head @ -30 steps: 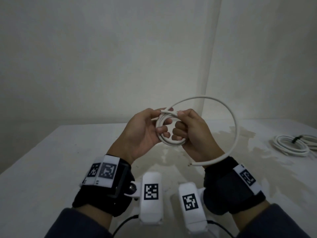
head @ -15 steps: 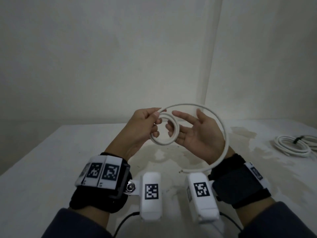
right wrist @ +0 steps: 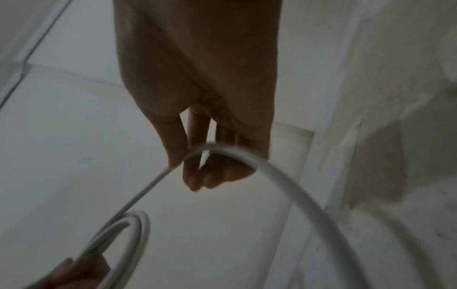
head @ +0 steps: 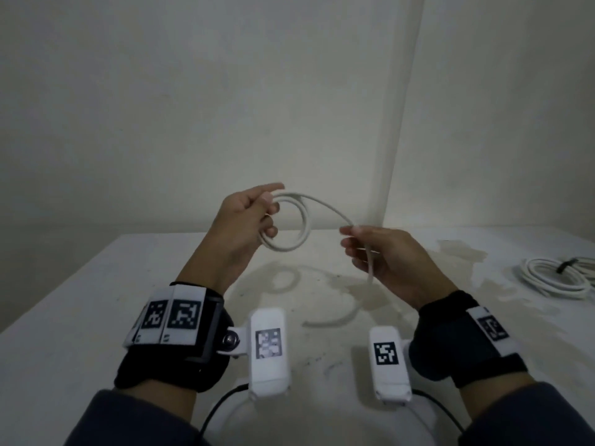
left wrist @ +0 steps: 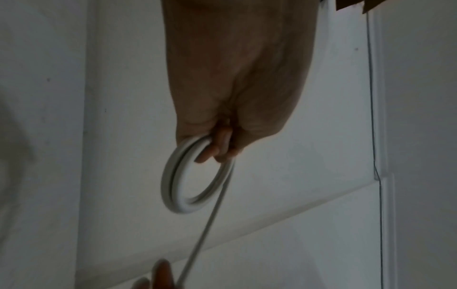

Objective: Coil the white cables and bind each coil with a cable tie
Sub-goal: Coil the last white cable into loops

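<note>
My left hand [head: 254, 217] holds a small coil of white cable [head: 291, 244] in the air above the white table [head: 96, 300], thumb and fingers curled round its turns; the coil [left wrist: 178, 187] also shows in the left wrist view. The cable's free tail [head: 325, 207] runs right from the coil to my right hand [head: 370, 249], which pinches it between thumb and fingers, and its end [head: 371, 272] hangs down past the palm. In the right wrist view the tail [right wrist: 279, 176] curves over the fingers, with the coil [right wrist: 133, 230] at lower left.
A second white cable coil [head: 557, 278] lies on the table at the far right, bound with a dark tie [head: 566, 264]. Stains mark the tabletop [head: 363, 294] under my hands. Pale walls meet in a corner behind the table.
My hands have moved apart. The right hand left the coil, slid out along the tail to the right and now pinches it; the big outer loop has been drawn straighter.
</note>
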